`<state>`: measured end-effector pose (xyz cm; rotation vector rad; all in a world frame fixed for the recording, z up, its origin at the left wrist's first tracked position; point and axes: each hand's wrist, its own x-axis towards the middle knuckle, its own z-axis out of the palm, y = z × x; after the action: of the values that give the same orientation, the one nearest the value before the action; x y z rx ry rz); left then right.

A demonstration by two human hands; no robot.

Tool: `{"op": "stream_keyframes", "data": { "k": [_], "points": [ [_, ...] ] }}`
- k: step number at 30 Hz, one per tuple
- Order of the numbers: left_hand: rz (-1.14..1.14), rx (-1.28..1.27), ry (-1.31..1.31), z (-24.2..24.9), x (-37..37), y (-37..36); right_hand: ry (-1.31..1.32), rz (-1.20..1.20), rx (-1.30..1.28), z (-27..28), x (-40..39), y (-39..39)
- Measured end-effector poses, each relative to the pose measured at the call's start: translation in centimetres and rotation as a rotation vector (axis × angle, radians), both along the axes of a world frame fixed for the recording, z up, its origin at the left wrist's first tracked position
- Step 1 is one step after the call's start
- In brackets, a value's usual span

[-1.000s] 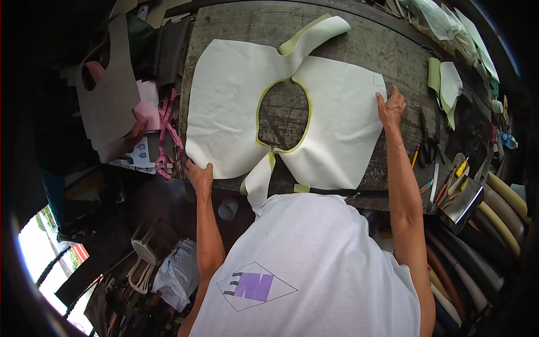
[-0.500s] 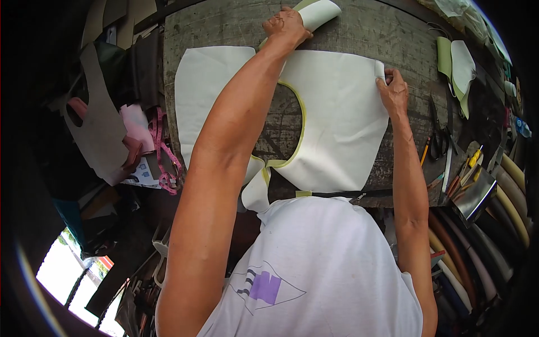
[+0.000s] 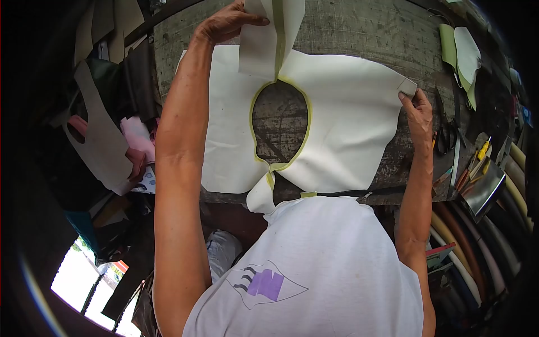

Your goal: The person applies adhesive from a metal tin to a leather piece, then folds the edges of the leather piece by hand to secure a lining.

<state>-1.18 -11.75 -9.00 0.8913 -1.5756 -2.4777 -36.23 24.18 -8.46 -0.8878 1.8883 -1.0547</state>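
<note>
A white sheet of leather-like material (image 3: 348, 123) lies across the table, with a hole edged in yellow-green near its middle. My left hand (image 3: 233, 21) grips the left edge of a raised white flap (image 3: 261, 50) at the top of the hole. A greenish seam runs down that flap. At the sheet's upper right corner, my right hand (image 3: 418, 115) pinches the material just below a small folded tab (image 3: 407, 86). Below the hole, a narrow curled white piece (image 3: 261, 194) hangs over the table's front edge.
Black scissors (image 3: 446, 135) and a metal holder of tools (image 3: 480, 191) are on the right, with rolled material (image 3: 466, 247) below. White and green pieces (image 3: 463, 56) lie at the upper right. Grey and pink scraps (image 3: 137, 135) are at the left of the worn wooden table (image 3: 348, 28).
My left hand has moved left and unfolded the rolled flap upright. My right hand has shifted slightly right, drawing the sheet's corner outward. The hole shows whole now.
</note>
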Motion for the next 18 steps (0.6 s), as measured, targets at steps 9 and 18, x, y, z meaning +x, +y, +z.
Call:
{"op": "stream_keyframes", "data": {
  "k": [9,18],
  "points": [
    [0.163,-0.257,-0.441,-3.1,-4.7,0.0,0.346,0.018,0.451,0.4,-0.1,-0.9],
    [-0.024,-0.102,0.106,0.4,-4.6,0.9,0.588,0.436,-0.205,1.9,7.9,-9.7]
  ]
}}
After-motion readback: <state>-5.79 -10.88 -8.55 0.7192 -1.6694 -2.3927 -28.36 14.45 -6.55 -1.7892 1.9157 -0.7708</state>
